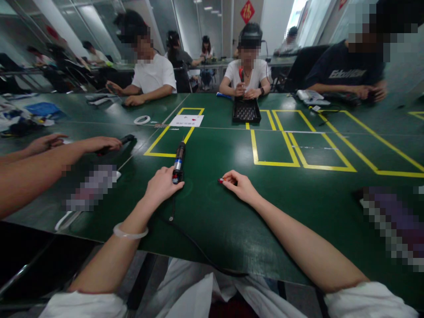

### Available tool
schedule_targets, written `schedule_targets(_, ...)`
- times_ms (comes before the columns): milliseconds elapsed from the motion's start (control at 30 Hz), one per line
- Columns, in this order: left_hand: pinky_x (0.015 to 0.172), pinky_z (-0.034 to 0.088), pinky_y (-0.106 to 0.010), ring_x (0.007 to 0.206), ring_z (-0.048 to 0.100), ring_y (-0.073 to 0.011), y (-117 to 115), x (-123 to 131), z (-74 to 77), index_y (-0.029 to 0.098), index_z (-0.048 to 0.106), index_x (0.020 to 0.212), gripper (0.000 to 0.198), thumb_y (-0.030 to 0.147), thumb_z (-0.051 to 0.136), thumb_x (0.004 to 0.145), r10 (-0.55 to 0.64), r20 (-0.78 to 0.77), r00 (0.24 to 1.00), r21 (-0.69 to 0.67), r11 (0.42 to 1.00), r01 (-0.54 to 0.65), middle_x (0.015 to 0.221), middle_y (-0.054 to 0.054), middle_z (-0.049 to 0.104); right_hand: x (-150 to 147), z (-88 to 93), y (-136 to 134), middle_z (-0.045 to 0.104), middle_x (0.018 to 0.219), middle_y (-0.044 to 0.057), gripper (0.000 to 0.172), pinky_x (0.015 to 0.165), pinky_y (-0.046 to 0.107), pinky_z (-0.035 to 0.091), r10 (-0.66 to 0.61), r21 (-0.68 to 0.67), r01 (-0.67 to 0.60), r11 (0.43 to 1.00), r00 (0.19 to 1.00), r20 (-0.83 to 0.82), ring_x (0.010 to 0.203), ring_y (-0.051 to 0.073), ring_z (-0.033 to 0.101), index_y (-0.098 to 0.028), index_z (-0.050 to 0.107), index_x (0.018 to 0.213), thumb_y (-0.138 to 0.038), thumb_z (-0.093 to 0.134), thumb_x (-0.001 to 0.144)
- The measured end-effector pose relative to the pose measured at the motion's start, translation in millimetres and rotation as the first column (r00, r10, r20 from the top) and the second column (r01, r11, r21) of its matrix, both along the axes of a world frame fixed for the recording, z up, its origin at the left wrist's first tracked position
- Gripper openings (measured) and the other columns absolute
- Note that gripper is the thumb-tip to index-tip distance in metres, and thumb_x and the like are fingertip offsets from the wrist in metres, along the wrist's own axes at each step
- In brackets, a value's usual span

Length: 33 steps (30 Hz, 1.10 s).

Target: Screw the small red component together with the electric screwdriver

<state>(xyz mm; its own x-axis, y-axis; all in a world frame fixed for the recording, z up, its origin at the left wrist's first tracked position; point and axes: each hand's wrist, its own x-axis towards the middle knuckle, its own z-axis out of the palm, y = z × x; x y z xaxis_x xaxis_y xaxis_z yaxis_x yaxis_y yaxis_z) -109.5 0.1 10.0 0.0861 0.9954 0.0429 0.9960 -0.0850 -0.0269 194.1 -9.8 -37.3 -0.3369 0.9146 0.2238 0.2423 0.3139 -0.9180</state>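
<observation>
Powered screwdriver [179, 160] is rested on the tabletop [212, 221]; its near end is held by the left hand [161, 183], grip closed around it. To its right, a small red piece [220, 180] is pinched by the right hand [241, 187], grip nearly closed. Dropping is judged likeliest there: only fingertip contact. Screwdriver could be tugged if the black cord [201, 253] nearer the person is snagged.

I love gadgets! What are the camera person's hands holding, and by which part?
Left hand: dark tool, by its near end. Right hand: small red piece, by its right end.
</observation>
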Motion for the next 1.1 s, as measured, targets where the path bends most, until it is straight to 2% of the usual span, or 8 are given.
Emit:
schedule_targets(200,0.079,0.049,-0.038,0.102,0.056,-0.0307,-4.8,83.8,6.0,0.016,0.05,0.125,0.058,0.05,0.058,0.08,-0.177,-0.003,0.984,0.016,0.984,0.177,0.111,-0.015,0.057,1.0,-1.5,1.5,0.063,0.082,0.001,0.012,0.069,0.025,0.046,-0.055,0.107,0.049,0.993,0.997,0.051,0.072,0.013,0.058,-0.017,0.061,0.095,-0.024,0.06,0.085)
schedule_targets(300,0.078,0.049,-0.036,0.101,0.055,-0.0289,-7.3,112.5,6.6,0.017,0.05,0.123,0.053,0.045,0.06,0.079,-0.25,0.012,0.968,0.027,0.968,0.25,0.11,-0.014,0.057,2.4,-4.3,3.0,0.062,0.084,0.001,0.009,0.071,0.026,0.046,-0.104,0.154,0.089,0.984,0.99,0.091,0.075,0.014,0.059,-0.018,0.06,0.094,-0.022,0.059,0.085)
schedule_targets(400,0.079,0.048,-0.036,0.1,0.055,-0.0284,-10.8,130.5,4.1,0.017,0.049,0.124,0.052,0.043,0.06,0.08,-0.284,0.03,0.958,0.05,0.958,0.282,0.11,-0.013,0.057,3.4,-6.7,4.6,0.062,0.084,0.001,0.008,0.071,0.027,0.046,-0.146,0.181,0.116,0.977,0.976,0.16,0.075,0.014,0.058,-0.019,0.059,0.092,-0.019,0.06,0.084)
schedule_targets(567,0.082,0.046,-0.039,0.101,0.053,-0.0293,-16.1,142.1,-0.4,0.014,0.046,0.128,0.054,0.039,0.058,0.082,-0.313,0.047,0.949,0.077,0.948,0.309,0.11,-0.015,0.056,2.4,-8.8,6.9,0.059,0.081,0.001,0.011,0.07,0.028,0.044,-0.186,0.244,0.116,0.963,0.94,0.285,0.076,0.016,0.056,-0.019,0.058,0.089,-0.015,0.064,0.08)
schedule_targets(733,0.08,0.046,-0.038,0.101,0.053,-0.0289,-17.2,141.7,-1.3,0.015,0.046,0.129,0.054,0.039,0.058,0.081,-0.297,0.05,0.954,0.075,0.953,0.293,0.11,-0.014,0.056,2.0,-9.5,6.6,0.06,0.079,-0.001,0.017,0.07,0.027,0.044,-0.172,0.209,0.121,0.97,0.954,0.247,0.074,0.015,0.056,-0.02,0.057,0.093,-0.015,0.064,0.079)
schedule_targets(1100,0.082,0.045,-0.038,0.101,0.053,-0.0287,-18.1,138.7,-3.6,0.017,0.046,0.129,0.054,0.039,0.058,0.082,-0.293,0.055,0.954,0.096,0.953,0.287,0.111,-0.014,0.056,2.5,-4.8,3.6,0.06,0.082,0.001,0.005,0.069,0.027,0.045,-0.175,0.224,0.119,0.967,0.952,0.252,0.074,0.015,0.057,-0.019,0.061,0.085,-0.018,0.064,0.082)
